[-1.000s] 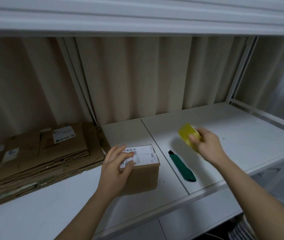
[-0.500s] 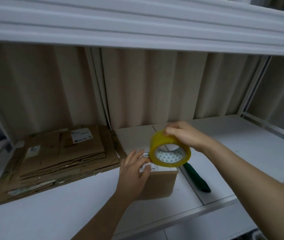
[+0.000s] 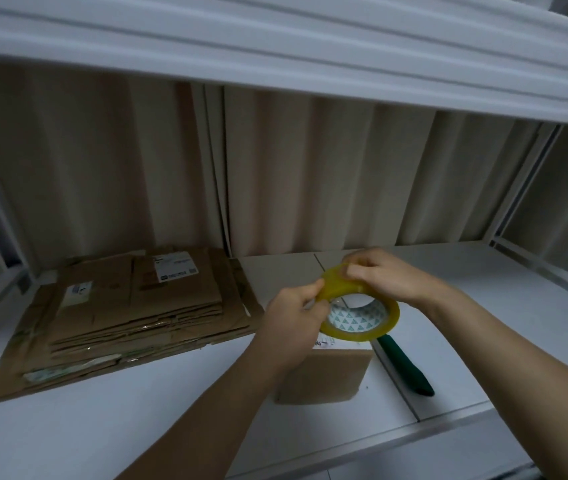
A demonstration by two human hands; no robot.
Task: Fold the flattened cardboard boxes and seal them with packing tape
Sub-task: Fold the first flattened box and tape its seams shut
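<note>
Both hands meet on the roll of packing tape (image 3: 362,315), held in the air right of the frame's centre. The right hand (image 3: 384,277) curls over the top of the roll, fingers gripping its upper rim. The left hand (image 3: 293,315) comes in from the lower left and pinches at the roll's left edge with thumb and fingertips, most likely picking for the loose end of the tape; whether an end has been lifted cannot be told.

To do this well, the right hand should hold the roll steady while a left fingernail runs round the rim until it catches the end. Peel it squarely so the strip does not split into a sliver, then pull out enough to span the seam and lap down both sides.

Directly beneath the roll, the folded cardboard box (image 3: 325,374) stands on the white table (image 3: 102,427), its labelled top partly hidden by the hands. Just right of the box lies a green utility knife (image 3: 405,367), handy for cutting the strip. At the left of the frame the stack of flattened boxes (image 3: 130,317) waits, well apart from the hands.
</note>
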